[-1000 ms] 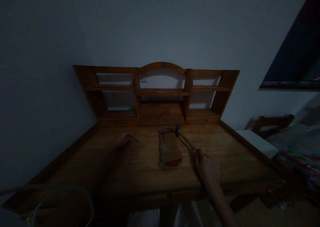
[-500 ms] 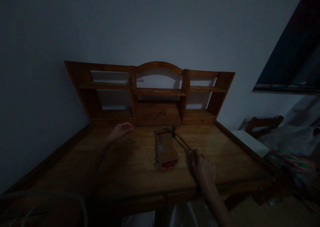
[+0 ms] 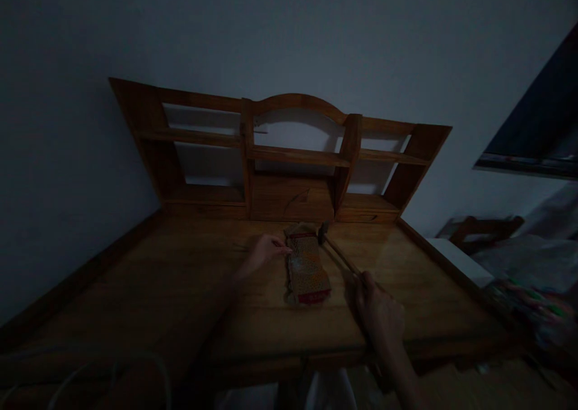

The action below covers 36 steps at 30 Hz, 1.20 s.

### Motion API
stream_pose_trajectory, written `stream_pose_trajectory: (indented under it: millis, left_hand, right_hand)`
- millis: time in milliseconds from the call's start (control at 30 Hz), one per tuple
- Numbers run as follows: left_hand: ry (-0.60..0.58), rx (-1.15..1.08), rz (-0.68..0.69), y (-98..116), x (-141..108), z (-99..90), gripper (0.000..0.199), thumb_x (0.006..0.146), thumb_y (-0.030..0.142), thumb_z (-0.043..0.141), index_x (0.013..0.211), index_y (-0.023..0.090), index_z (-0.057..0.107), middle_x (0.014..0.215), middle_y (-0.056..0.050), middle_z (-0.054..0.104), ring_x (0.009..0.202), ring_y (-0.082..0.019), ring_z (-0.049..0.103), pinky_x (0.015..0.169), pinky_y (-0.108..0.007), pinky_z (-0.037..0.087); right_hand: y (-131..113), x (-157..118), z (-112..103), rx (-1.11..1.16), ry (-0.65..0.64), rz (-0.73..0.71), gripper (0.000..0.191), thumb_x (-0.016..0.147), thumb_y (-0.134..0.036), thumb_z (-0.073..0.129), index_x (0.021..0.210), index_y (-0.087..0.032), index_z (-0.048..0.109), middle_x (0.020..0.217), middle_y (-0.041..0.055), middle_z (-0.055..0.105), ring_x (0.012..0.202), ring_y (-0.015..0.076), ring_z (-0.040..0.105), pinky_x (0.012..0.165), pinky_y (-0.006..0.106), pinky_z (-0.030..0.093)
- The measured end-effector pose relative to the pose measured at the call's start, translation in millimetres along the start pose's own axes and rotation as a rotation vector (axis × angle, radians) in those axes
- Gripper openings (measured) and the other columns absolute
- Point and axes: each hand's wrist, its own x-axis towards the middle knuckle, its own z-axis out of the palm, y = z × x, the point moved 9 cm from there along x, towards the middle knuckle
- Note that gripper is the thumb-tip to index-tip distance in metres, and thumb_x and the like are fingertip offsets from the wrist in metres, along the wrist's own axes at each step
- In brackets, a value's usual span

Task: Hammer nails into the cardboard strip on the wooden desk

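In the dim head view a hammer [image 3: 342, 253] is in my right hand [image 3: 380, 304], which is wrapped round the lower part of its handle. Its dark head is raised slightly beside the upper right edge of a flattened, torn piece of cardboard [image 3: 307, 265] with red bands. Over the cardboard's left edge is my left hand [image 3: 268, 248], thumb and fingers pinched together. Whatever lies between those fingertips is too small and dark to make out. A few thin, dark slivers [image 3: 241, 247] lie on the wood left of that hand.
The wooden desk [image 3: 180, 277] has a raised shelf unit [image 3: 295, 155] along its back and low side rails. A white surface [image 3: 460, 262], a wooden chair [image 3: 485, 226] and plastic bags [image 3: 533, 259] stand to the right. A pale curved tube [image 3: 158, 362] shows at lower left.
My left hand has moved right, from the bare desk to the cardboard's left edge. The hammer stays in my right hand near the cardboard. The view has shifted slightly.
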Motion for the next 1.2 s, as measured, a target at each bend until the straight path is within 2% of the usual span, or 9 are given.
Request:
stream_pose_trajectory:
  millis: [100, 200, 300, 500, 633, 800, 1033, 1200]
  left_hand:
    - [0.023, -0.108, 0.016, 8.3, -4.2, 1.1, 0.025, 0.064, 0.038, 0.074, 0.072, 0.015, 0.072, 0.073, -0.006, 0.072, 0.071, -0.021, 0.065, 0.067, -0.029, 0.049]
    - [0.099, -0.258, 0.074, 20.0, -6.9, -5.1, 0.023, 0.068, 0.035, 0.072, 0.077, 0.014, 0.07, 0.079, -0.007, 0.072, 0.076, -0.02, 0.066, 0.072, -0.031, 0.05]
    - [0.157, -0.288, 0.14, 32.1, -12.4, -6.9, 0.022, 0.072, 0.036, 0.068, 0.079, 0.014, 0.068, 0.081, -0.006, 0.071, 0.078, -0.019, 0.066, 0.074, -0.03, 0.05]
    - [0.018, -0.008, 0.221, 63.7, -33.8, 11.3, 0.021, 0.084, 0.038, 0.058, 0.088, 0.02, 0.069, 0.087, -0.001, 0.071, 0.083, -0.016, 0.065, 0.074, -0.024, 0.048]
    - [0.049, 0.15, 0.25, 79.4, -43.3, 9.1, 0.017, 0.085, 0.035, 0.058, 0.088, 0.022, 0.069, 0.089, 0.001, 0.072, 0.083, -0.015, 0.065, 0.074, -0.023, 0.046]
    - [0.048, 0.217, 0.262, 82.9, -43.3, 13.3, 0.013, 0.085, 0.03, 0.058, 0.086, 0.023, 0.069, 0.089, 0.002, 0.072, 0.082, -0.014, 0.065, 0.073, -0.021, 0.046]
    - [0.05, 0.251, 0.291, 78.7, -44.5, 19.0, 0.015, 0.085, 0.034, 0.06, 0.088, 0.024, 0.07, 0.092, 0.001, 0.072, 0.084, -0.015, 0.065, 0.077, -0.024, 0.048]
    - [0.022, 0.278, 0.333, 80.3, -45.9, 22.6, 0.016, 0.088, 0.032, 0.056, 0.089, 0.022, 0.068, 0.091, 0.0, 0.07, 0.085, -0.015, 0.065, 0.077, -0.024, 0.047]
  right_hand:
    - [-0.4, -0.1, 0.4, -0.018, 0.01, -0.007, 0.036, 0.097, -0.049, 0.025, 0.096, -0.025, 0.051, 0.07, 0.0019, 0.066, 0.055, 0.0192, 0.063, 0.048, 0.028, 0.018]
    - [-0.9, -0.1, 0.8, -0.03, 0.014, -0.015, 0.036, 0.097, -0.05, 0.024, 0.096, -0.025, 0.051, 0.07, 0.0016, 0.066, 0.055, 0.0199, 0.063, 0.048, 0.028, 0.017]
    - [-1.1, -0.1, 1.1, -0.022, 0.009, -0.018, 0.036, 0.097, -0.05, 0.025, 0.098, -0.025, 0.051, 0.073, 0.0024, 0.067, 0.056, 0.0192, 0.063, 0.048, 0.027, 0.018]
    - [-1.1, -0.5, -0.4, -0.014, -0.007, -0.017, 0.037, 0.097, -0.05, 0.024, 0.098, -0.025, 0.051, 0.073, 0.0028, 0.066, 0.056, 0.0185, 0.063, 0.049, 0.027, 0.017]
    - [-2.0, -0.2, -1.6, -0.018, 0.005, -0.024, 0.036, 0.096, -0.05, 0.026, 0.097, -0.025, 0.051, 0.071, 0.0023, 0.065, 0.055, 0.0184, 0.062, 0.049, 0.027, 0.015]
    - [-1.2, -1.3, -1.1, 0.003, 0.021, -0.023, 0.034, 0.097, -0.05, 0.028, 0.097, -0.024, 0.051, 0.072, 0.0022, 0.066, 0.054, 0.0165, 0.06, 0.05, 0.027, 0.014]
    - [-0.6, -1.3, -0.3, 0.002, 0.029, -0.019, 0.035, 0.096, -0.05, 0.027, 0.094, -0.024, 0.051, 0.069, 0.0017, 0.064, 0.054, 0.0166, 0.059, 0.05, 0.027, 0.014]
    - [-0.5, -1.4, 0.1, -0.016, 0.029, -0.015, 0.035, 0.097, -0.049, 0.027, 0.097, -0.025, 0.052, 0.07, 0.0014, 0.065, 0.053, 0.0172, 0.06, 0.05, 0.028, 0.014]
